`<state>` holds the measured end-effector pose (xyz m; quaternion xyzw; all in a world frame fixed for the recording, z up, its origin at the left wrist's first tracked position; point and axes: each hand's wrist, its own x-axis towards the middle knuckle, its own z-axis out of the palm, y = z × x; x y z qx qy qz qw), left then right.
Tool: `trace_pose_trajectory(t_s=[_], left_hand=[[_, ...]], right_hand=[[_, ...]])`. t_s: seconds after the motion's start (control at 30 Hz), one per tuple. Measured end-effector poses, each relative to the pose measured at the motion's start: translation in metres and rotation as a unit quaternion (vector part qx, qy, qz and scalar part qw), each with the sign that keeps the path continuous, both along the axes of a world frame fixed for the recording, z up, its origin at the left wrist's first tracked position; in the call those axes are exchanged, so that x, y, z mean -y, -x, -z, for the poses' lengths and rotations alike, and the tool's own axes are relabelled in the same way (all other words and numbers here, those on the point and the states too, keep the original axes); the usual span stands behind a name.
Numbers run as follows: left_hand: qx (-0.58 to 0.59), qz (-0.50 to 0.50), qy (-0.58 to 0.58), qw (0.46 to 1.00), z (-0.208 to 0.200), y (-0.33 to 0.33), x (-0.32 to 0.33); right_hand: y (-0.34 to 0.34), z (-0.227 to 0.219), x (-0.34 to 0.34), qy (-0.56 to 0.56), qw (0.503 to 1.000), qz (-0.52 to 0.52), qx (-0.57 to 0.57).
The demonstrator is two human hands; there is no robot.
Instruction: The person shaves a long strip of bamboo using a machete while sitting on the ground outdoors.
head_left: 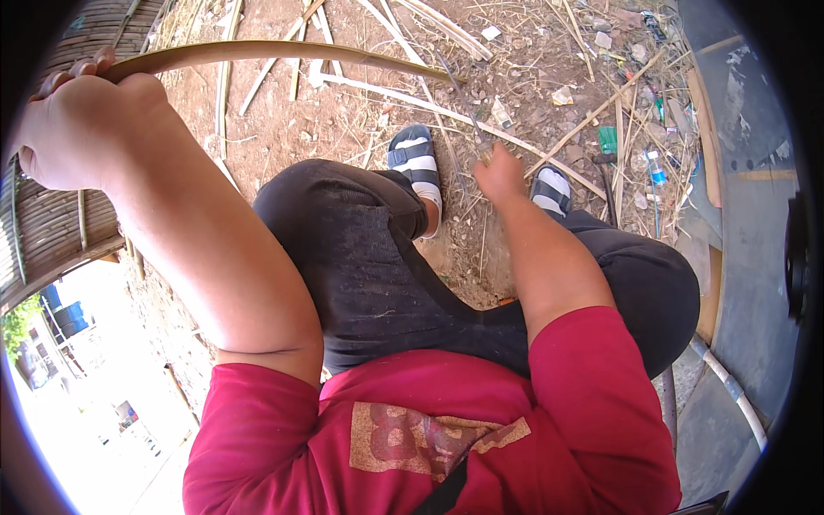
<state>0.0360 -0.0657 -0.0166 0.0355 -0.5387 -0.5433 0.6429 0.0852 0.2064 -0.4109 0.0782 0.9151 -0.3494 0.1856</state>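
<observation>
My left hand (94, 124), raised at the upper left, is closed around one end of a long bamboo strip (275, 50). The strip arches across to the right and its far tip comes down above my feet. Low between my feet, my right hand (500, 174) is closed in a fist. From it a thin, dark, blade-like tool (475, 124) points up and away, near the strip's tip. It looks like a knife seen edge-on, and its handle is hidden in my fingers.
Split bamboo strips (386, 93) lie scattered over the dirt ground, with litter and a plastic bottle (657, 168) at the right. My sandalled feet (415, 163) stand apart. A grey panel (755, 257) borders the right side; a bamboo slat wall (56, 223) is at the left.
</observation>
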Motion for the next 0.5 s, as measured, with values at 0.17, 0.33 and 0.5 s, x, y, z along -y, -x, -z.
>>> trace_pose_trajectory(t_s=[0.17,0.33,0.5], left_hand=[[0.121,-0.123,0.085,0.981,-0.005,-0.012,0.007],[0.024,-0.023,0.051,0.998,-0.014,-0.008,0.026],[-0.010,0.124,0.002,0.992,-0.016,-0.001,0.027]], right_hand=[[0.009,-0.012,0.012,0.018,0.996,-0.070,0.052],[0.010,0.017,0.010,-0.039,0.995,-0.046,0.076],[0.004,0.016,0.002,0.005,0.997,-0.045,0.069]])
